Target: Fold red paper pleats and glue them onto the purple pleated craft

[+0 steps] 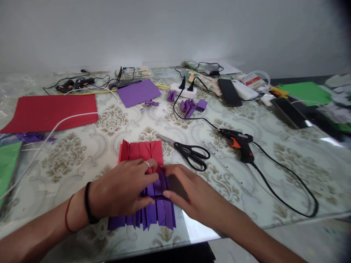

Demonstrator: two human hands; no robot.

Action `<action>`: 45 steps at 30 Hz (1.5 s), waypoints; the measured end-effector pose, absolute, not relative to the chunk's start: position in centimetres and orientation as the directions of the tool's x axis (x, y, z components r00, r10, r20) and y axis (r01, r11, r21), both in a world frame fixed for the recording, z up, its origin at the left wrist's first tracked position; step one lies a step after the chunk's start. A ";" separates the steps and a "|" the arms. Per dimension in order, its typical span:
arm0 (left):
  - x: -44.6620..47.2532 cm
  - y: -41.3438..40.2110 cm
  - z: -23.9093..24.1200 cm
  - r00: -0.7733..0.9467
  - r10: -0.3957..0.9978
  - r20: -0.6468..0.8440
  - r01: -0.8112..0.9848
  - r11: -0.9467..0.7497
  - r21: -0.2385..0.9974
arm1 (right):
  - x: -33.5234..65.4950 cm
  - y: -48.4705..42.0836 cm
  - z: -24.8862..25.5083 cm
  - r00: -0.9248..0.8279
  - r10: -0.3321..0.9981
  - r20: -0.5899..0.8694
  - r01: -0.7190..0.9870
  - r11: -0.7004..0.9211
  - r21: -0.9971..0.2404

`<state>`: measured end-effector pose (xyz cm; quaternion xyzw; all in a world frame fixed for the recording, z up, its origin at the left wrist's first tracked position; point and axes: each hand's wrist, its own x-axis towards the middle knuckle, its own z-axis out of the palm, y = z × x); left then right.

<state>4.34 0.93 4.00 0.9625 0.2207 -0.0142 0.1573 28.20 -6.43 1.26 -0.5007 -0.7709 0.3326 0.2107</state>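
Two hands, both flat, fingers unclenched, nothing pinched. Yr L hand [123, 190] covers the purple pleated paper [160, 213] mid-sheet, close in front of you; R hand [189, 195] touches its right edge. Pleats run away from you, toward red pleated paper [139, 151].

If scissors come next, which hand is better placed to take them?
Right, probably. The right hand lies nearest the scissors, whose black handles face it; the left hand presses the purple pleated paper, farther off.
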 end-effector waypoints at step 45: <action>6.4 2.9 6.6 0.867 0.444 -0.226 0.491 -0.836 0.243 | 26.8 -12.2 1.6 -0.564 0.799 0.209 0.490 0.528 -0.694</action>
